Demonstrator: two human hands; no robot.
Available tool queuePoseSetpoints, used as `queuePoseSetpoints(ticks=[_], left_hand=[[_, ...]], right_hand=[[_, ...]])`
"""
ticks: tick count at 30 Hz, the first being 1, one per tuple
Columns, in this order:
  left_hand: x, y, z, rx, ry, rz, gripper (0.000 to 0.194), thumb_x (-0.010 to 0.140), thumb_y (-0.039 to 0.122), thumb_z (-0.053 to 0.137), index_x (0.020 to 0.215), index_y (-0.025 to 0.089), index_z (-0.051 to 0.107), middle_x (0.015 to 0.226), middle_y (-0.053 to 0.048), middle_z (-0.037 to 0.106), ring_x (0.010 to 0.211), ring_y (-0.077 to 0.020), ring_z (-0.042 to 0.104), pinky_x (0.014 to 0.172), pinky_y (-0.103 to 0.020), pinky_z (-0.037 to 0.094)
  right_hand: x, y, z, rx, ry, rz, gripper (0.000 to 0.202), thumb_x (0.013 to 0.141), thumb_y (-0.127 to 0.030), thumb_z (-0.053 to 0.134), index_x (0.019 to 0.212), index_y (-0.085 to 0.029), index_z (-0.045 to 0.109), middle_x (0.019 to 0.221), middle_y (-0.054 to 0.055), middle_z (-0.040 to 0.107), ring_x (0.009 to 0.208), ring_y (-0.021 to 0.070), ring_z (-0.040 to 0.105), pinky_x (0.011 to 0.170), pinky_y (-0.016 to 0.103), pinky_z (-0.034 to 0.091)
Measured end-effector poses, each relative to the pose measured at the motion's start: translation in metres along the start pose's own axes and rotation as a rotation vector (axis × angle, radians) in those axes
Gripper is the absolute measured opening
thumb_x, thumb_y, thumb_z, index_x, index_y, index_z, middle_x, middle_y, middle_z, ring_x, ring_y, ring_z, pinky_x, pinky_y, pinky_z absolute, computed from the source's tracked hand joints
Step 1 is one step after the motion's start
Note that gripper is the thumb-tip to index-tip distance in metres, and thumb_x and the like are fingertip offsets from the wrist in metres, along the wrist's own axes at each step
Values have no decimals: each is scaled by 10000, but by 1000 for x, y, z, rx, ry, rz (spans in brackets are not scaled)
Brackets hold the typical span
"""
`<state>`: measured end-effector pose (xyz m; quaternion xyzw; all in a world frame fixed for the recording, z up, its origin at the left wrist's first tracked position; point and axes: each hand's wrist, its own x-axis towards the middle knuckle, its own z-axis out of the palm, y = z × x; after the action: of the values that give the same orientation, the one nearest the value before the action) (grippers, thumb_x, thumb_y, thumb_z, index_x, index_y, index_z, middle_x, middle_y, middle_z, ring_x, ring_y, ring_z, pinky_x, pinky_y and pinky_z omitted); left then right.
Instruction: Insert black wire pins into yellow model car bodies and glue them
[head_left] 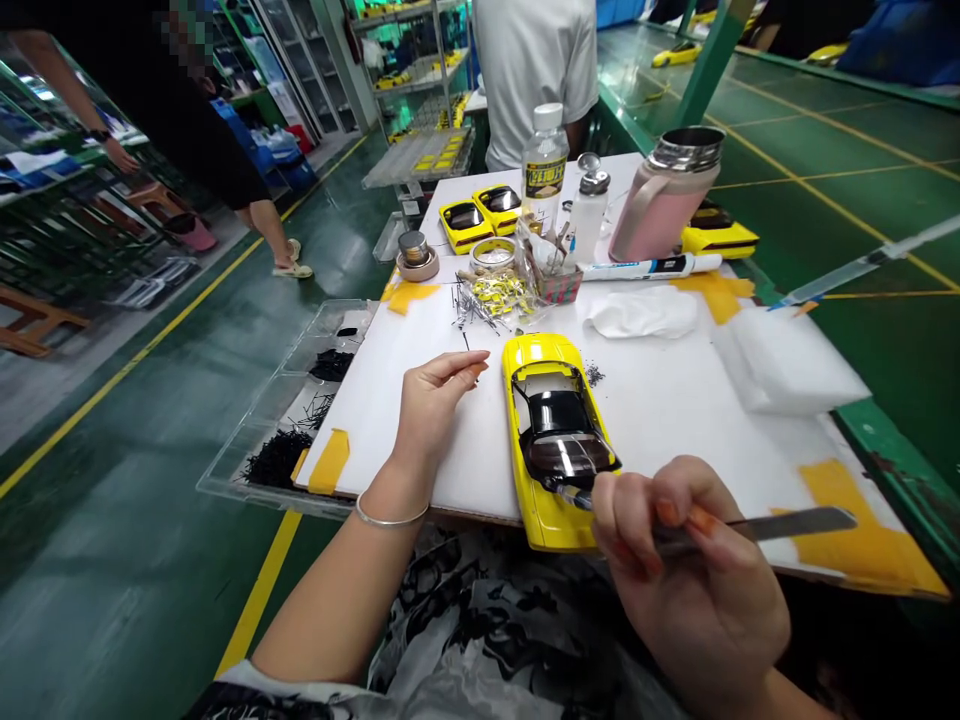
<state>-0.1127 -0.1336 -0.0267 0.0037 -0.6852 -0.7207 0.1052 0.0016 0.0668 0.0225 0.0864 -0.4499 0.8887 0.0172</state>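
A yellow model car body (555,520) with a black roof and dark window lies on the white work board (420,440). Left of it, my left hand (439,400) is closed in a pinch at a thin black stick-like part (466,342). My right hand (690,570) is closed around a slim flat metal tool (802,522), one end pointing right. On the other side of the fist, a narrow greyish tip (574,495) reaches the base of the car's window. Whether tip and metal strip are one piece is hidden by my fingers.
Small black parts fill a clear compartment tray (277,455) at left. Behind the car stand a bag of yellow parts (502,290), a bottle (545,165), a pump dispenser (591,215) and a pink flask (667,195). White foam (787,355) lies right. Other people are beyond.
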Motion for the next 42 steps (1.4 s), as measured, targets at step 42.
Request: queuePoseSetpoints(ticks=[42], left_hand=[[-3,2,0,63,50,20,171,809,281,790,954,198,825,873,-44,766,757,-133,670,633,-211,520]], right_hand=[[46,-68,-39,-344,-380,354,329,968,-449,602,831,-159,676,574,-28,407,493,73,268,436,213,177]])
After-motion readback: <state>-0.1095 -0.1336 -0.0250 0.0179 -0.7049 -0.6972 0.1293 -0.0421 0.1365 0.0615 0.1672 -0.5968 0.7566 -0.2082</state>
